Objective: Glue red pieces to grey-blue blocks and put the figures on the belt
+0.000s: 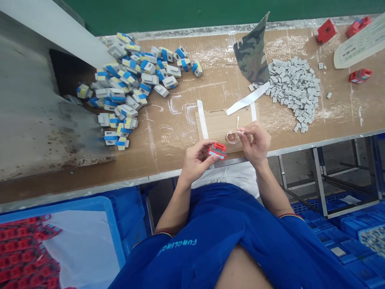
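My left hand (pixel 197 160) holds a small red and grey toy part (pixel 217 150) between thumb and fingers at the table's front edge. Pinched in my right hand (pixel 254 141) is a thin cotton swab (pixel 238 122), its white tip pointing up and away from me. Just left of the right fingertips lies a small round clear dish (pixel 231 137). The dish rests on a piece of cardboard (pixel 215 120) fixed with white tape strips (pixel 202 119). A loose white strip (pixel 248 98) lies across the cardboard's far edge.
White, blue and yellow blocks (pixel 129 80) are heaped at the left. Small grey pieces (pixel 296 86) lie in a pile at the right, beside a camouflage cloth (pixel 252 54). Red parts (pixel 326 31) sit far right. A blue bin (pixel 112 224) with red parts stands lower left.
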Demonstrator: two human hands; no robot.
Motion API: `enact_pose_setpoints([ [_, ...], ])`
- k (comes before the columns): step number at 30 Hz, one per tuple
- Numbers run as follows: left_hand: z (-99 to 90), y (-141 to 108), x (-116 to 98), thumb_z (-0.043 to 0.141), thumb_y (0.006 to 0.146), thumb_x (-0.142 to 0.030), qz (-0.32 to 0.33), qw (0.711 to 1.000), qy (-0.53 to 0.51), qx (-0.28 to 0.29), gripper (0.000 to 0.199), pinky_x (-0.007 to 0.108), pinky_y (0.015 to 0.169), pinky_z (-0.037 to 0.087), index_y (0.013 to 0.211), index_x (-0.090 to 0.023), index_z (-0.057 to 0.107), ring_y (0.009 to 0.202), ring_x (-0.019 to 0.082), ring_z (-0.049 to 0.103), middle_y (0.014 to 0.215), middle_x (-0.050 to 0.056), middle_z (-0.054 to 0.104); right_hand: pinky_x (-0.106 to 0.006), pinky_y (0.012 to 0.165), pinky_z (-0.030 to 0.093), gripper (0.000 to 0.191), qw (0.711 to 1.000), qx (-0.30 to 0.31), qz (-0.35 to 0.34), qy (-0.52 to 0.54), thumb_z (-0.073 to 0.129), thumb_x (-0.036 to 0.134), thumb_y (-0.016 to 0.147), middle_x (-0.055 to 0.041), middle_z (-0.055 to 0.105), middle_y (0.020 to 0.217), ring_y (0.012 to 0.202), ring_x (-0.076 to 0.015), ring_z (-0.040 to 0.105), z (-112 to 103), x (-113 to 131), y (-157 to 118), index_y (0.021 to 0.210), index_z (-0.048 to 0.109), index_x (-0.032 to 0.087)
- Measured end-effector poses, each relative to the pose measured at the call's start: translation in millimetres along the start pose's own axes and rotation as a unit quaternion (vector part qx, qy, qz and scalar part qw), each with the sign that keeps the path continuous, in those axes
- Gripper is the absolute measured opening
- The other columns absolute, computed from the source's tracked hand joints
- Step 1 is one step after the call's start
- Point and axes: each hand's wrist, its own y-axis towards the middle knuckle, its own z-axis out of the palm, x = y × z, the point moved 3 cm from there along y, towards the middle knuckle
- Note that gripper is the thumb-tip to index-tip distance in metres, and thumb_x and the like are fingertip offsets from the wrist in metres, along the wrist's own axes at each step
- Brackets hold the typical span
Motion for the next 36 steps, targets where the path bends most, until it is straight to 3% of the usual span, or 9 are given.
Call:
enact_pose_setpoints([
  [6, 0.0, 0, 2, 0.088, 0.089, -0.044, 0.0, 1.0, 0.005, 0.001, 0.04, 0.026, 0.072, 0.064, 0.116, -0.017, 0.075, 0.084, 0.019, 0.082, 0.097, 0.008, 0.085, -0.032, 0.061, 0.053, 0.008, 0.996, -0.022, -0.066, -0.059, 0.069, 0.026, 0.105, 0.0032, 0.072, 0.078, 0.068, -0.0163, 0.068, 4, -2, -3, 0.099, 0.064, 0.029],
  [10, -0.5, -1, 5, 0.086, 0.09, -0.047, -0.007, 1.0, 0.01, 0.005, 0.043, 0.025, 0.07, 0.062, 0.118, -0.017, 0.074, 0.083, 0.019, 0.081, 0.096, 0.008, 0.084, -0.033, 0.063, 0.053, 0.01, 0.995, -0.017, -0.066, -0.067, 0.071, 0.028, 0.104, 0.0032, 0.072, 0.077, 0.067, -0.0161, 0.067, 4, -3, -4, 0.096, 0.065, 0.028],
  [15, -0.5, -2, 6, 0.087, 0.089, -0.048, 0.005, 1.0, 0.023, 0.006, 0.044, 0.025, 0.07, 0.061, 0.119, -0.017, 0.075, 0.084, 0.019, 0.081, 0.099, 0.008, 0.084, -0.03, 0.062, 0.057, 0.012, 0.998, -0.045, 0.041, 0.019, 0.074, 0.035, 0.102, 0.0022, 0.074, 0.081, 0.069, -0.0151, 0.071, -3, -6, -12, 0.095, 0.068, 0.027],
  [20, -0.3, -2, 4, 0.085, 0.091, -0.048, 0.004, 1.0, 0.025, 0.009, 0.043, 0.025, 0.067, 0.061, 0.119, -0.016, 0.077, 0.081, 0.019, 0.081, 0.097, 0.009, 0.085, -0.024, 0.06, 0.059, 0.022, 0.971, -0.107, 0.2, 0.082, 0.077, 0.045, 0.1, 0.003, 0.075, 0.083, 0.065, -0.0112, 0.074, -8, -13, -24, 0.097, 0.07, 0.024],
  [24, -0.6, 0, 2, 0.08, 0.094, -0.051, -0.006, 1.0, 0.014, 0.004, 0.042, 0.028, 0.071, 0.063, 0.118, -0.017, 0.078, 0.083, 0.02, 0.081, 0.103, 0.01, 0.084, -0.022, 0.061, 0.06, 0.027, 0.955, -0.121, 0.246, 0.114, 0.079, 0.048, 0.098, 0.0047, 0.074, 0.074, 0.061, -0.0102, 0.074, -8, -8, -24, 0.095, 0.069, 0.023],
  [29, 2.1, 3, -3, 0.075, 0.098, -0.053, -0.017, 1.0, 0.019, 0.012, 0.039, 0.028, 0.066, 0.061, 0.116, -0.018, 0.078, 0.075, 0.018, 0.079, 0.096, 0.008, 0.085, -0.023, 0.06, 0.063, 0.02, 0.961, -0.131, 0.219, 0.109, 0.079, 0.042, 0.099, 0.0035, 0.077, 0.08, 0.062, -0.0111, 0.075, -17, 10, -21, 0.098, 0.07, 0.024],
  [36, 4.8, 7, -9, 0.071, 0.1, -0.057, -0.01, 0.999, 0.04, 0.009, 0.042, 0.027, 0.059, 0.056, 0.111, -0.018, 0.079, 0.07, 0.016, 0.074, 0.092, 0.008, 0.084, -0.03, 0.067, 0.069, 0.008, 0.994, -0.021, 0.098, 0.036, 0.076, 0.031, 0.102, -0.0002, 0.082, 0.093, 0.08, -0.0173, 0.082, -20, 40, -15, 0.109, 0.073, 0.029],
])
